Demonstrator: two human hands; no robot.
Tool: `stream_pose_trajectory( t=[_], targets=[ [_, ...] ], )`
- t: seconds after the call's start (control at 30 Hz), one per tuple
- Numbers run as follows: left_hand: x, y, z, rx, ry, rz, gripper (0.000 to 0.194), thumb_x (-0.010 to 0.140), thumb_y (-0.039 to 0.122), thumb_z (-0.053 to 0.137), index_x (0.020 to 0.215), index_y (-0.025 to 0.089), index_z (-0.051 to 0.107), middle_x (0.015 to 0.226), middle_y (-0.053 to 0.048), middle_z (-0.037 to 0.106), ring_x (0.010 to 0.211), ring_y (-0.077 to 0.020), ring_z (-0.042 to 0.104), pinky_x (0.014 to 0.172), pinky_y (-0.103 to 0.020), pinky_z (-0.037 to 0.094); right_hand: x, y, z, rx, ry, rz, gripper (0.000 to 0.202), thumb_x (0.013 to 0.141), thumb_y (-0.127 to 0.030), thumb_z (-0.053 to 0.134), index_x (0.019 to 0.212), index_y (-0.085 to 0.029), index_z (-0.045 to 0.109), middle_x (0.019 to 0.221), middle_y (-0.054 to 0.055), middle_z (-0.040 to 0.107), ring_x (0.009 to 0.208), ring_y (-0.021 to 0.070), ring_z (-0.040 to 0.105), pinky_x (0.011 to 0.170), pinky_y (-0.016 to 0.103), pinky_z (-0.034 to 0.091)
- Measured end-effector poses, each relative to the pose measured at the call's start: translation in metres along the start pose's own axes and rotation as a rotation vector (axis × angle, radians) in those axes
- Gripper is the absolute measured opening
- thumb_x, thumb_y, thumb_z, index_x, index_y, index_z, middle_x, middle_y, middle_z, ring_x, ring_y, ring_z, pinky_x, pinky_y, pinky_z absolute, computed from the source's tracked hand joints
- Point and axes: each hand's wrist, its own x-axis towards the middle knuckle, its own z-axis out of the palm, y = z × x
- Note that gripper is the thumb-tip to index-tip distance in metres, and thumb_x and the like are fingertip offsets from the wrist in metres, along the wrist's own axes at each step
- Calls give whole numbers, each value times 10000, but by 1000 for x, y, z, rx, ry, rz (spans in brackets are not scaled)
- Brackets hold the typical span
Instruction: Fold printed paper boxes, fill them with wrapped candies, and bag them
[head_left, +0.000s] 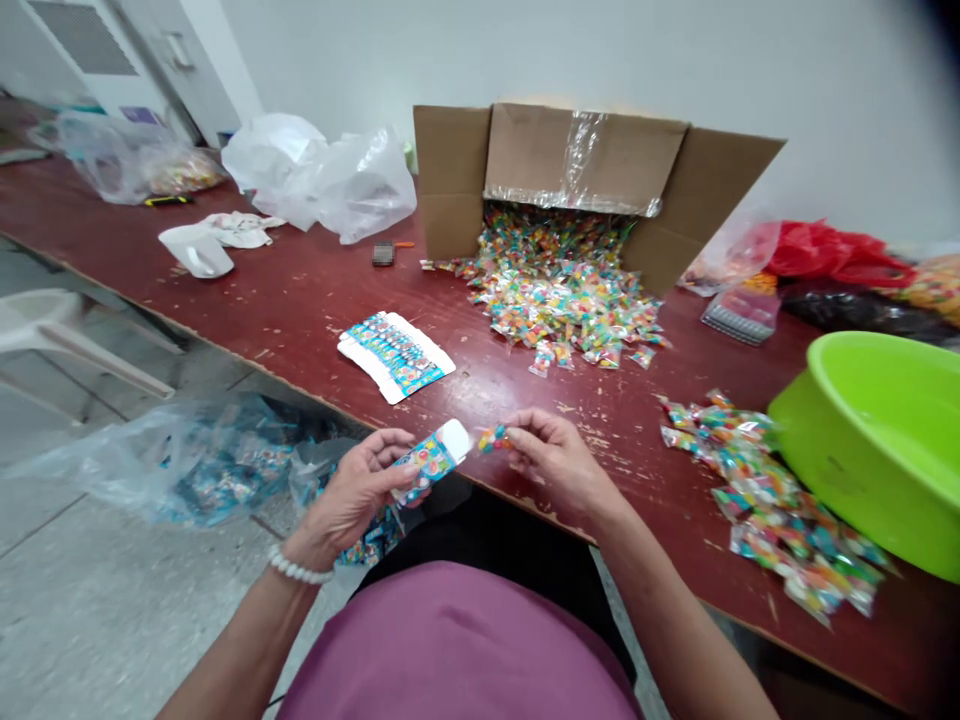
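My left hand (367, 485) is closed around a small blue printed box (430, 462), whose white flap end points up and to the right. Just right of that end, my right hand (551, 450) pinches a small clear packet of colourful candy (493, 438). Packet and box are close together; whether they touch is blurred. Beyond my left hand, a fanned stack of flattened blue and white boxes (396, 355) lies on the red table (300, 310). Many candy packets (570, 295) spill from a large cardboard box (585, 160) lying on its side.
A green basin (862, 450) stands at the right, with more candy packets (787, 510) beside it. White plastic bags (322, 180) and a white cup-like container (196, 250) are at the back left. Below the table's edge, a clear bag (225, 470) holds blue packages.
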Motion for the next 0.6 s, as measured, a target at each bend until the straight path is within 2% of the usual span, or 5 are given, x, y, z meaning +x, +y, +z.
stream_pose_trajectory(
  t=[0.17,0.27,0.37,0.47,0.6],
  targets=[
    [-5,-7,12,64,-246,-58,639,635,207,885,1216,146,624,1126,-105,702,867,-179,677,714,-265,552,-10,-7,11,-270,39,-191,148,830,-305,638,876,-194,725,789,2,719,699,135,627,671,260,473],
    [-8,-10,14,137,-383,-112,613,670,235,862,1230,134,635,1093,-108,713,860,-180,679,677,-238,523,-9,-11,7,-319,73,-246,155,835,-303,635,879,-188,729,825,20,740,753,160,660,722,283,490],
    [-11,-12,20,159,-405,-129,551,711,296,839,1190,138,617,985,-85,712,796,-183,695,628,-234,501,-13,-12,9,-444,75,-340,148,857,-268,614,891,-195,738,830,25,746,756,165,668,722,284,489],
    [-14,-14,29,131,-424,-98,478,773,333,793,1166,178,569,1027,-61,679,829,-201,720,662,-247,511,-20,-9,18,-569,46,-438,157,872,-213,587,892,-211,743,809,27,747,731,164,671,698,278,483],
    [-13,-18,35,89,-461,-57,348,833,285,719,1128,212,549,1009,-22,662,711,-142,699,670,-256,524,-27,-6,31,-592,-41,-437,122,878,-249,627,893,-254,748,808,12,759,713,170,670,676,280,475]
  ],
)
